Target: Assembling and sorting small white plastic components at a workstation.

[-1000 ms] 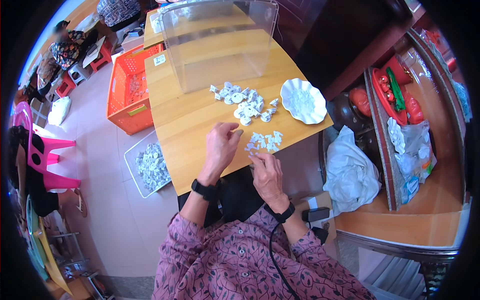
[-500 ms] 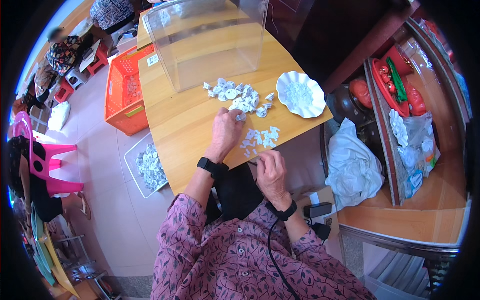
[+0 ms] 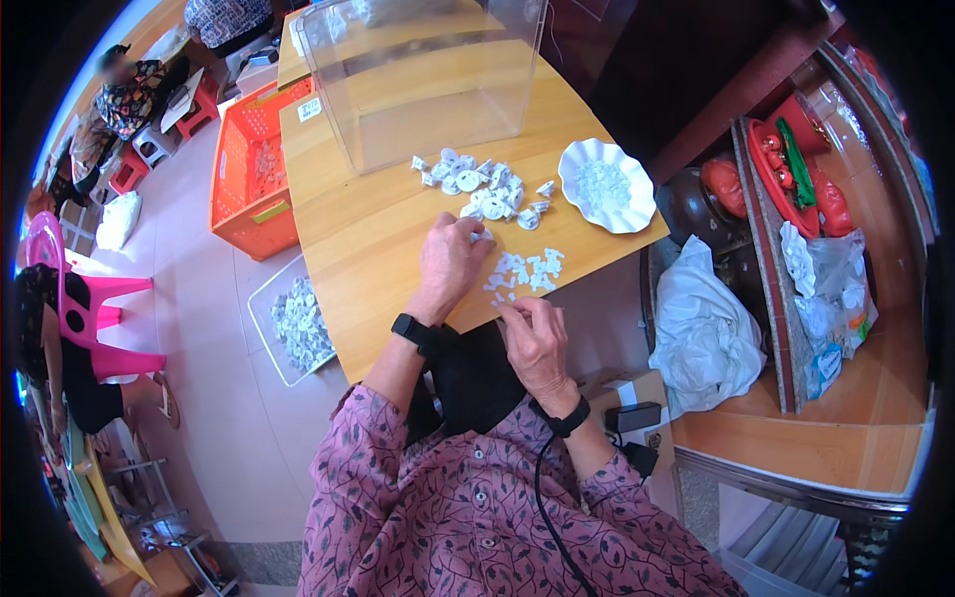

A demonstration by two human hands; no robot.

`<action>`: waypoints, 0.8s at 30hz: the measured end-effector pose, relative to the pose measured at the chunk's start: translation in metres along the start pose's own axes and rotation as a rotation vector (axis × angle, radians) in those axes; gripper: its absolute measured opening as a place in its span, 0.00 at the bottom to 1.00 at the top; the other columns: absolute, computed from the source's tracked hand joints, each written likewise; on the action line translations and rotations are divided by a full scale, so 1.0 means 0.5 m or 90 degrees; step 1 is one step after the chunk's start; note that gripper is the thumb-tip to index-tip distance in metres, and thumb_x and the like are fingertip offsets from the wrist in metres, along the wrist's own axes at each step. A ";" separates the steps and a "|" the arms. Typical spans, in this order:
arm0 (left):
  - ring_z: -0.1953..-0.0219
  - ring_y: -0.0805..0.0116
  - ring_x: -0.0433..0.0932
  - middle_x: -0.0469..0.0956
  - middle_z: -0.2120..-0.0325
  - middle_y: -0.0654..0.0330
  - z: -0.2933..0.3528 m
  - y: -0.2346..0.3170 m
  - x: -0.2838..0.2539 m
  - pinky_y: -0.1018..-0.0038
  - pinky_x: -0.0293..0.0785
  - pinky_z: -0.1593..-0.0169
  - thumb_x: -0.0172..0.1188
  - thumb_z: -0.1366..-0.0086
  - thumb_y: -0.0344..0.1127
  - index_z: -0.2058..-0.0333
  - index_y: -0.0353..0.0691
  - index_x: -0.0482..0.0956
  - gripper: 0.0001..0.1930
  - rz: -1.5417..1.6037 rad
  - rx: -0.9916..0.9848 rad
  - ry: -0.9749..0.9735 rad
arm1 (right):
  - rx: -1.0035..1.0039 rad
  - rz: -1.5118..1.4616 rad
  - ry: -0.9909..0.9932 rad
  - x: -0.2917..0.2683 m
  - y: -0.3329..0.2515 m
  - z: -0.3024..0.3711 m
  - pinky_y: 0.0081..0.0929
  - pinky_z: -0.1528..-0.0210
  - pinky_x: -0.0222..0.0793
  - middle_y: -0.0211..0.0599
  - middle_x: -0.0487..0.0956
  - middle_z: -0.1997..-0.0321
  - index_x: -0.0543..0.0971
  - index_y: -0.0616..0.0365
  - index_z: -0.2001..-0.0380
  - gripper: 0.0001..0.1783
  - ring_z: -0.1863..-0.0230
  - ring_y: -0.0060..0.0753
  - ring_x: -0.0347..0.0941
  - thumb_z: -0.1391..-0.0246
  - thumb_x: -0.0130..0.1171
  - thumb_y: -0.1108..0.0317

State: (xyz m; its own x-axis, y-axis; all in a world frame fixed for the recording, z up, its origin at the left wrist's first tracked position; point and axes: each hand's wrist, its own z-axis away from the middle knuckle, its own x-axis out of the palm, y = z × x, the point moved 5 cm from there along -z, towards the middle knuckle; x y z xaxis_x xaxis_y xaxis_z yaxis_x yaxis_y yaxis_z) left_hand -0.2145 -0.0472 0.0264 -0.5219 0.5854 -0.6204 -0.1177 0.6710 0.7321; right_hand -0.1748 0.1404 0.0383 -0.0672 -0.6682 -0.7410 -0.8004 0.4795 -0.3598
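Note:
Beside the pile of white round plastic parts (image 3: 492, 204) on the wooden table (image 3: 348, 269), my left hand (image 3: 450, 264) pinches one such white plastic part (image 3: 481, 236). My right hand (image 3: 537, 343) is at the table's near edge, thumb and forefinger pressed together. Its fingertips reach the lower side of a scatter of small white plastic pieces (image 3: 527, 270); whatever lies between them is too small to make out. A white wavy-rimmed dish (image 3: 642, 210) holding small clear pieces stands to the right of the piles.
A clear plastic box (image 3: 438, 109) stands at the table's back. On the floor to the left are an orange crate (image 3: 254, 224) and a white-rimmed bin (image 3: 288, 374) of similar parts. A white bag (image 3: 701, 328) sits at the right. Other people sit at the far left.
My right hand has moved slightly left and its fingertips have come to the small pieces. My left hand stays nearly in place, still pinching a part. The view has shifted a little.

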 end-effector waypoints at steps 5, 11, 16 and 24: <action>0.70 0.56 0.80 0.78 0.69 0.49 0.017 0.001 -0.014 0.65 0.77 0.64 0.71 0.47 0.32 0.64 0.35 0.85 0.12 0.010 -0.009 -0.013 | -0.016 0.009 -0.008 -0.004 -0.002 -0.003 0.35 0.60 0.67 0.34 0.74 0.62 0.84 0.57 0.60 0.13 0.62 0.36 0.73 0.51 0.62 0.78; 0.68 0.50 0.80 0.77 0.69 0.49 0.037 0.010 -0.027 0.59 0.77 0.63 0.70 0.48 0.32 0.66 0.34 0.82 0.12 0.041 -0.017 -0.012 | -0.035 0.011 0.006 -0.002 -0.005 -0.005 0.35 0.60 0.69 0.35 0.75 0.64 0.85 0.56 0.64 0.11 0.63 0.37 0.75 0.54 0.67 0.77; 0.66 0.50 0.79 0.77 0.71 0.50 0.044 0.004 -0.025 0.60 0.76 0.62 0.70 0.47 0.30 0.67 0.33 0.81 0.10 0.049 -0.013 0.004 | -0.039 -0.002 0.011 -0.002 -0.005 -0.008 0.36 0.59 0.69 0.36 0.76 0.64 0.83 0.56 0.67 0.08 0.62 0.40 0.76 0.52 0.65 0.77; 0.68 0.66 0.82 0.80 0.69 0.55 0.077 -0.017 -0.041 0.72 0.79 0.63 0.69 0.40 0.29 0.64 0.33 0.82 0.08 0.165 -0.047 0.022 | -0.002 -0.014 0.006 0.010 0.003 -0.011 0.38 0.58 0.68 0.38 0.76 0.62 0.76 0.58 0.65 0.06 0.60 0.44 0.74 0.46 0.60 0.76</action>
State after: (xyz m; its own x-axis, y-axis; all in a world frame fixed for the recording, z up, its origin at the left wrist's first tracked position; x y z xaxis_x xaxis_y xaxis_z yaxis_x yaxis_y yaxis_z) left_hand -0.1703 -0.0473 0.0220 -0.5712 0.7162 -0.4010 -0.0376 0.4652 0.8844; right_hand -0.1795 0.1348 0.0373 -0.0545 -0.6842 -0.7273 -0.8039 0.4621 -0.3745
